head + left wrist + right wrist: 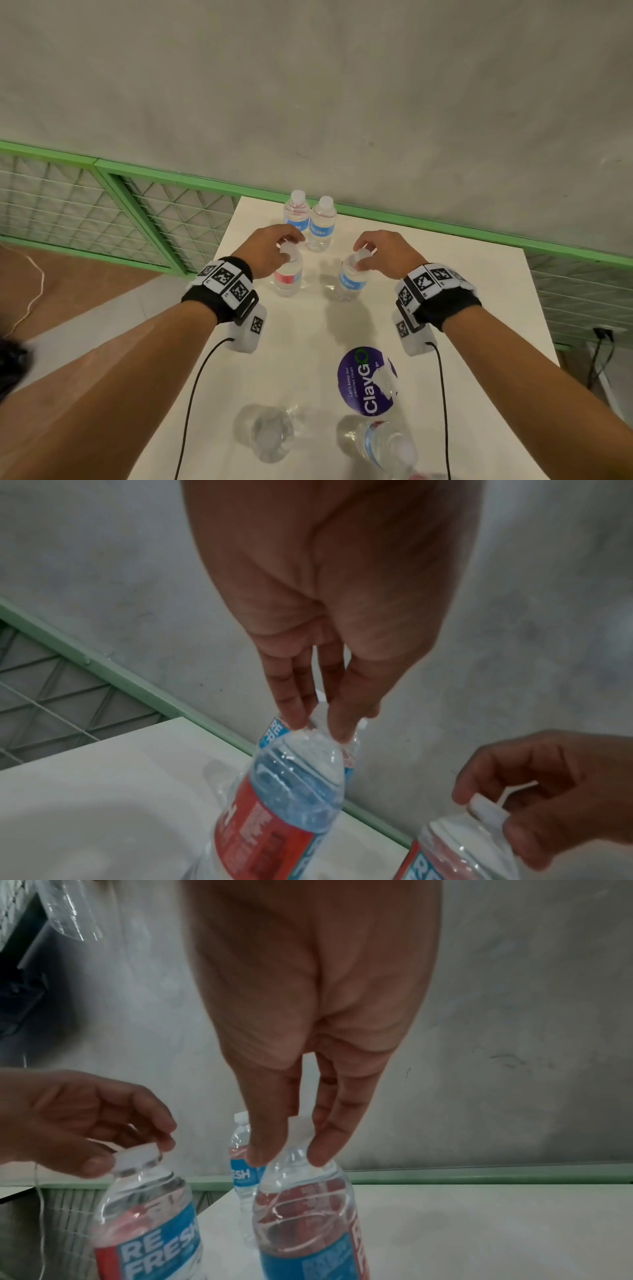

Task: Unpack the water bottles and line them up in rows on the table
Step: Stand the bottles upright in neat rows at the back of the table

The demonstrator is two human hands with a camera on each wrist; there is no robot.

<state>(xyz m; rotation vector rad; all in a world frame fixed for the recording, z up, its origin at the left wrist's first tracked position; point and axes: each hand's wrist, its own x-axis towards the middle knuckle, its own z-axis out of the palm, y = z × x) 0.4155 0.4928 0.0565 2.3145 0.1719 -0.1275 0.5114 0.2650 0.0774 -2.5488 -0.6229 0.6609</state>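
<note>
Bottles of clear ribbed plastic are lying nearest, two of them (pixel 265 432) (pixel 385 447) blurred at the white table's (pixel 479 291) front edge beside a round purple sticker (pixel 365 381). Farther on, the left hand (pixel 270 248) is pinching the white cap of one upright bottle (pixel 288 277) while the right hand (pixel 383 251) is pinching the cap of another (pixel 352 281), fingertips curled round each. Beyond, two more bottles (pixel 296 212) (pixel 322 222) are standing side by side, touching, before a green-framed wire fence (pixel 144 205) and a grey wall (pixel 342 85).

— Two clear, white-capped bottles (pixel 310 219) upright at the far edge, touching.
— Two more (pixel 287 274) upright nearer, apart, caps pinched. Others (pixel 383 445) down by the near edge.
</note>
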